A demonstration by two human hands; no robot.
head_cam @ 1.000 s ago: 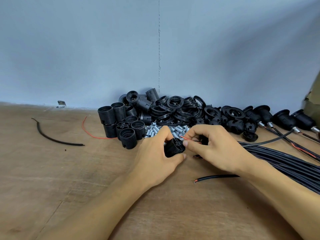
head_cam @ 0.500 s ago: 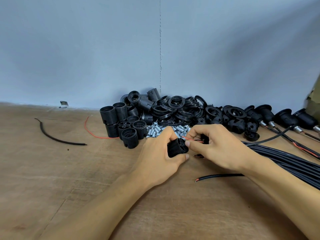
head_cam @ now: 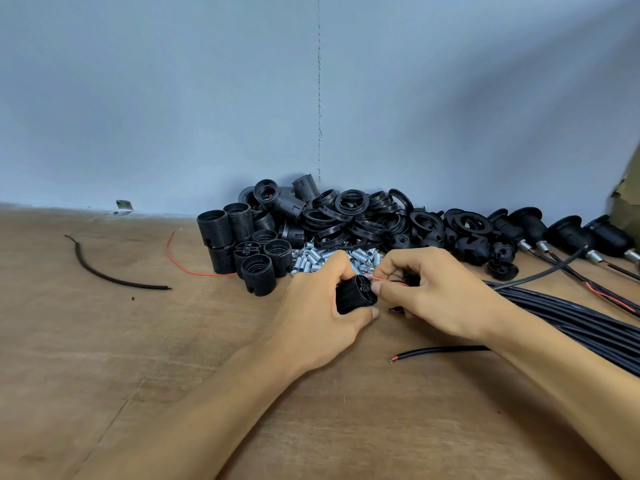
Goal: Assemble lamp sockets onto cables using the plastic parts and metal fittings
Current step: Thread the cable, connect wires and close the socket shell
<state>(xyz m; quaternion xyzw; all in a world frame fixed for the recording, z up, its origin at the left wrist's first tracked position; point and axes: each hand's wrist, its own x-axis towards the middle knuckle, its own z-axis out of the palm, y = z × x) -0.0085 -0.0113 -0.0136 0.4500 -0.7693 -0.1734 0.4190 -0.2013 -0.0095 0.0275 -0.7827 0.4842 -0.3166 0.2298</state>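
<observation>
Now, nearest the camera, a loose black cable end with a bared red tip point(head_cam: 440, 350) lies on the brown wooden table point(head_cam: 138, 358), and just beyond it the left hand point(head_cam: 311, 317) curls round a black ribbed plastic socket body point(head_cam: 355, 295) while the right hand point(head_cam: 436, 299) pinches a thin red wire point(head_cam: 382, 279) at the socket's end face. Pushed crooked, that fine wire could buckle or miss its terminal, and a slack left grip would let the socket turn. Just behind the knuckles, 1 forward jerk could scatter the pile of small silver metal fittings point(head_cam: 311, 261) and the heap of black plastic rings point(head_cam: 349, 211).
</observation>
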